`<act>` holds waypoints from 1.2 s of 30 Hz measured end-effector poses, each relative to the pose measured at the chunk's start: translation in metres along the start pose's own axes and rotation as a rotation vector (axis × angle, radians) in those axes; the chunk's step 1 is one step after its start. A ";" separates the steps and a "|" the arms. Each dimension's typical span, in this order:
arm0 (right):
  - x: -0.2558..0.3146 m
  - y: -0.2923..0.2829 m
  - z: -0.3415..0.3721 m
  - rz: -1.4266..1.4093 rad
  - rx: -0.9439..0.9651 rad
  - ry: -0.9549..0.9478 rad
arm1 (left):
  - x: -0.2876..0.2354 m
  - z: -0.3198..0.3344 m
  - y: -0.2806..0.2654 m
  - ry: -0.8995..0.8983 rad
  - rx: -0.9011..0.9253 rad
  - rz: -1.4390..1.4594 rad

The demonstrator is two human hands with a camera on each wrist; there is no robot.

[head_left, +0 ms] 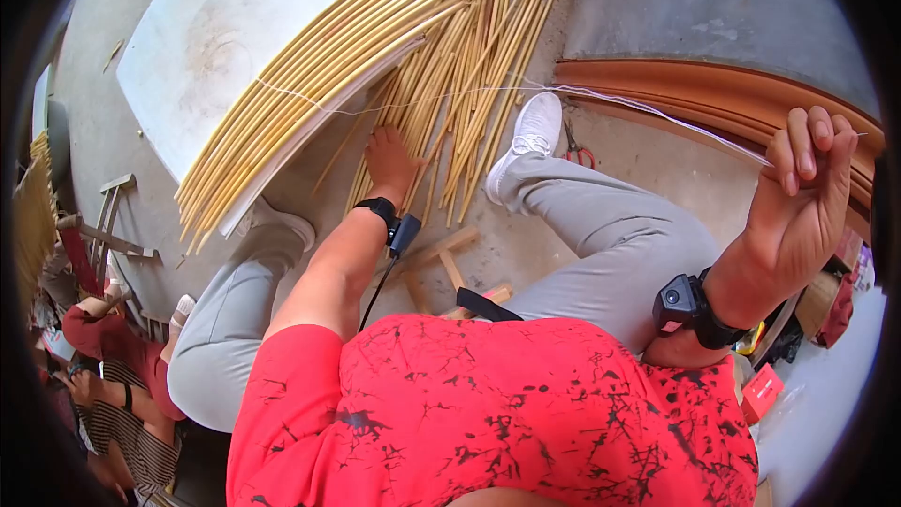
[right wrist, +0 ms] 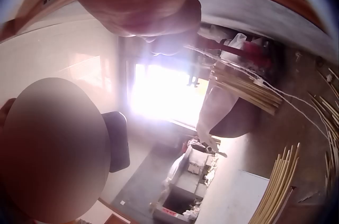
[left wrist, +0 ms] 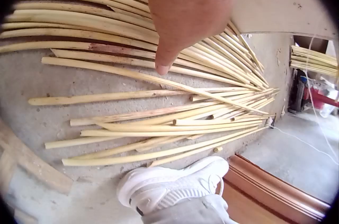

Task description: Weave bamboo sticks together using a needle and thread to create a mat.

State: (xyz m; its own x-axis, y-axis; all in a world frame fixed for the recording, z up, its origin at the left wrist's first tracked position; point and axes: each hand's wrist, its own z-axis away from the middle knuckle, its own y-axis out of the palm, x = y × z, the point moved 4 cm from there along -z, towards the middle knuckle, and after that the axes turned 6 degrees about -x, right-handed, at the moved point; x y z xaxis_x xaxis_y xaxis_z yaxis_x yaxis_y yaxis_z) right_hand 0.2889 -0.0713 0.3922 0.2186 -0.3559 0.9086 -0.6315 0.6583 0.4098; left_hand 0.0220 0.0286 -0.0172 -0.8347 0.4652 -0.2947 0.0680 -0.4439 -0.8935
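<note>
Fingers of the right hand (head_left: 798,188) close together on thin white string (head_left: 657,113), raised near a brown frame's (head_left: 676,77) edge. Whether the left hand (head_left: 389,169) grips or merely touches the loose sticks (head_left: 469,103) cannot be told. The string crosses these to a curved row of sticks (head_left: 310,94), smooth and yellowish, along a white board's (head_left: 160,84) edge. A white shoe (head_left: 533,131) crowds the pile's right side; red-handled scissors (head_left: 584,158) lie just beyond on grey floor (head_left: 638,145).
</note>
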 end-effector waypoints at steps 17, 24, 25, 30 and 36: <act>-0.009 -0.012 -0.006 -0.120 -0.082 0.122 | -0.006 -0.041 0.007 0.006 -0.580 0.158; -0.013 -0.008 -0.004 -0.140 -0.033 0.158 | 0.009 -0.022 0.023 -0.031 -0.303 0.170; -0.014 -0.006 -0.004 -0.138 -0.028 0.160 | 0.006 -0.023 0.032 -0.034 -0.177 0.123; -0.019 -0.001 -0.004 -0.056 -0.013 0.152 | 0.004 -0.030 0.037 -0.076 -0.061 0.171; -0.028 -0.002 -0.006 0.070 -0.082 0.040 | 0.023 -0.015 0.025 -0.052 0.202 0.117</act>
State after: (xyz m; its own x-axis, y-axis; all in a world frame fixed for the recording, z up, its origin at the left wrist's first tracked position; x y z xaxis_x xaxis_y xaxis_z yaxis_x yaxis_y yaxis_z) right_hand 0.2884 -0.0583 0.3662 0.2069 -0.2818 0.9369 -0.5835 0.7331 0.3494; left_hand 0.0129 0.0395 -0.0515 -0.8547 0.3642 -0.3699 0.0597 -0.6388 -0.7670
